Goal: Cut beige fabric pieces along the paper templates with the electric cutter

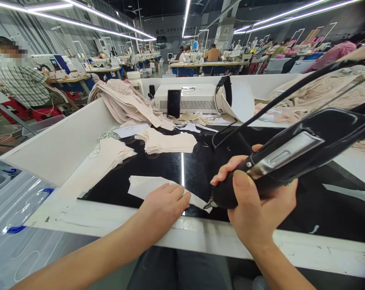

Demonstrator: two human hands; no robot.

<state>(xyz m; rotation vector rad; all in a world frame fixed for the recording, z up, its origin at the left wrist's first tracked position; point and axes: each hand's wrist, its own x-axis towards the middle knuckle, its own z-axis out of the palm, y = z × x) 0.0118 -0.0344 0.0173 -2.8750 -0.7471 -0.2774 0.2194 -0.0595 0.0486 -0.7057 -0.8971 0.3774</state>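
Observation:
My right hand (261,205) is wrapped round a black corded hand tool (279,161) with a silver plate on its side and a narrow metal tip. That tip touches the right end of a white piece of cloth or paper (146,186) on the glossy black work surface (124,169). Pressing on the middle of this piece is my left hand (165,205), its fingers curled and close together. Behind it lies a stack of cream fabric pieces (170,141). Another cream stack (109,155) rests further left.
A white box (186,96) stands at the back, with a phone (174,103) leaning on it and a white visor (236,100) beside it. Heaped fabric (124,100) fills the back left corner. The tool's cable (279,96) arches over the right side. A person (21,76) sits at far left.

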